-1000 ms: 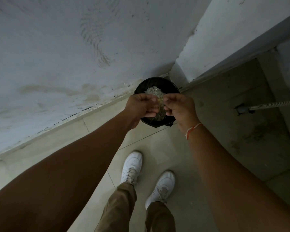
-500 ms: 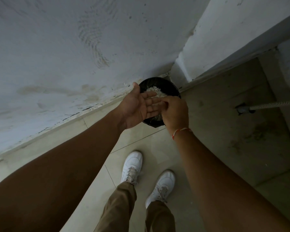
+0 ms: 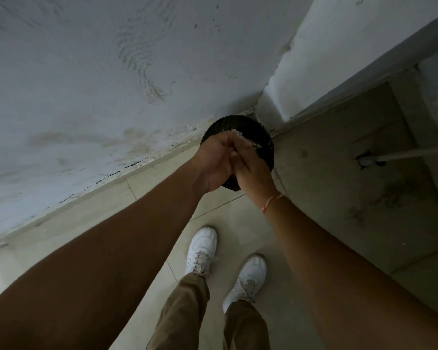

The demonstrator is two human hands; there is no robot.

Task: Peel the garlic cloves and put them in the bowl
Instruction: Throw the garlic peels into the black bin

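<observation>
Pale papery garlic skins (image 3: pixel 245 141) at my fingertips, over the round black container (image 3: pixel 264 140) on the tiled floor by the wall. My left hand (image 3: pixel 216 160) and right hand (image 3: pixel 253 170) are pressed together, fingers bunched; exact grip can't be told. No peeled clove or bowl visible, so progress unclear.
</observation>
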